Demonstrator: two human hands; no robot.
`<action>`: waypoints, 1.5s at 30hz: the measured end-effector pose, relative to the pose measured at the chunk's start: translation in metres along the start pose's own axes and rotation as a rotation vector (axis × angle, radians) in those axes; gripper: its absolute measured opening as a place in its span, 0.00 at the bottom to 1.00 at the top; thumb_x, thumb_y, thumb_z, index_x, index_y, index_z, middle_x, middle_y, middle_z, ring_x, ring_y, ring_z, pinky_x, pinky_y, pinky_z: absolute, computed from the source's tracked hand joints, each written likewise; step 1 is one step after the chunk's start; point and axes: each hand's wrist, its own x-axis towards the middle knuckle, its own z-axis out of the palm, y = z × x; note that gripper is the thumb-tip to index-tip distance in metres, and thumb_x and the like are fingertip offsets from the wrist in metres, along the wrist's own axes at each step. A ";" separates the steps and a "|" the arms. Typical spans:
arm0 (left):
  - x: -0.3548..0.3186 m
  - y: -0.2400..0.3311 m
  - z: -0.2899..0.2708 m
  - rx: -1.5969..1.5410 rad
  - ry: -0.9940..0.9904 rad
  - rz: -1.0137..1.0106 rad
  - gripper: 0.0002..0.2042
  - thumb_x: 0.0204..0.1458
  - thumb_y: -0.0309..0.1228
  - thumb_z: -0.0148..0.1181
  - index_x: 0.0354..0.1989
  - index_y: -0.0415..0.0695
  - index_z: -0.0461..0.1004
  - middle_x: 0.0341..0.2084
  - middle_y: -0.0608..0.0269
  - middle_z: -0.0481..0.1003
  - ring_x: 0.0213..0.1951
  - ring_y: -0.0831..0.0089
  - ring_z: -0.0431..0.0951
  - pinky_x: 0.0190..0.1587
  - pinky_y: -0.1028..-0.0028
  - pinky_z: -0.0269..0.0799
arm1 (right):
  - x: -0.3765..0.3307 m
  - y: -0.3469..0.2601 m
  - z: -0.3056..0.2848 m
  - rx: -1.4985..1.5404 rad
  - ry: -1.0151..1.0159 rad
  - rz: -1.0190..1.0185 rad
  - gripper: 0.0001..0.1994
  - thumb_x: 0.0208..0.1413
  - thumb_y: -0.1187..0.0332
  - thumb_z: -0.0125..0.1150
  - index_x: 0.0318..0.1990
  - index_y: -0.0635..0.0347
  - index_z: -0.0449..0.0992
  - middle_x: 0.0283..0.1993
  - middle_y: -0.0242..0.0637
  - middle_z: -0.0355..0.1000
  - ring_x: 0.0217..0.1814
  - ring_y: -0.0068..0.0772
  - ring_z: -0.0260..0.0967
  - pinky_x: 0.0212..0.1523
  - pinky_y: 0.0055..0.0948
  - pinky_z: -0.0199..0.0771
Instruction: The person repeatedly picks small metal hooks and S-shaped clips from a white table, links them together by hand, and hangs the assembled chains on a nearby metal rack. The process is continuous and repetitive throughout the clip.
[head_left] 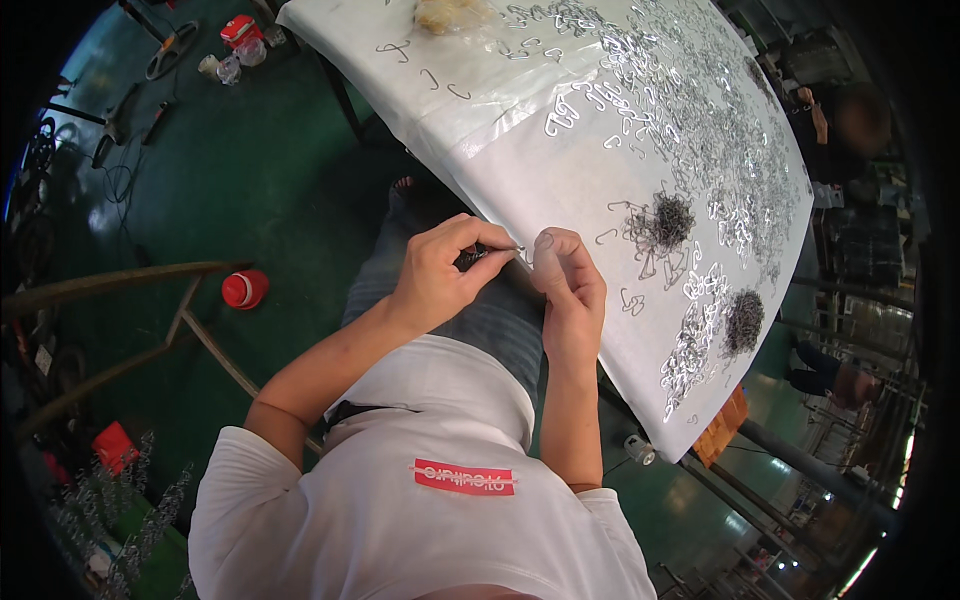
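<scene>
My left hand (440,270) is closed at the near edge of the white-covered table (560,190). Some small dark metal pieces (470,256) show in its curled fingers, and thumb and forefinger pinch a tiny piece at the tips. Close beside it, my right hand (572,285) is closed too, thumb pressed against the fingers; whatever it holds is too small to make out. On the table lie many shiny bent wire hooks (690,345), a dark heap of small metal pieces (673,220) with loose dark hooks around it, and a second dark heap (745,322).
A yellowish bundle in clear plastic (450,15) lies at the table's far left. On the green floor stand a red-lidded container (244,289) and a bent metal frame (190,300). Another person (850,120) is beyond the table at the right.
</scene>
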 end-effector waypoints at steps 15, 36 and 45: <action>0.070 -0.073 0.010 0.244 -0.051 0.173 0.11 0.45 0.26 0.66 0.39 0.42 0.78 0.37 0.59 0.76 0.41 0.63 0.74 0.44 0.69 0.71 | 0.004 0.015 -0.003 -0.035 0.042 -0.125 0.03 0.58 0.74 0.58 0.38 0.61 0.72 0.44 0.30 0.60 0.41 0.19 0.59 0.42 0.20 0.63; 0.089 -0.056 0.050 0.057 -0.176 -0.163 0.07 0.49 0.28 0.64 0.36 0.43 0.80 0.27 0.63 0.81 0.26 0.80 0.77 0.32 0.79 0.69 | -0.009 0.034 -0.012 -0.064 0.193 -0.142 0.03 0.57 0.74 0.58 0.36 0.63 0.73 0.43 0.32 0.62 0.35 0.19 0.62 0.36 0.17 0.64; 0.031 0.019 0.023 -0.157 -0.116 -0.176 0.05 0.46 0.23 0.66 0.31 0.39 0.80 0.25 0.67 0.80 0.24 0.83 0.74 0.29 0.81 0.70 | -0.010 0.039 -0.008 -0.115 0.276 -0.219 0.03 0.56 0.72 0.60 0.36 0.61 0.74 0.43 0.31 0.63 0.37 0.18 0.62 0.35 0.18 0.63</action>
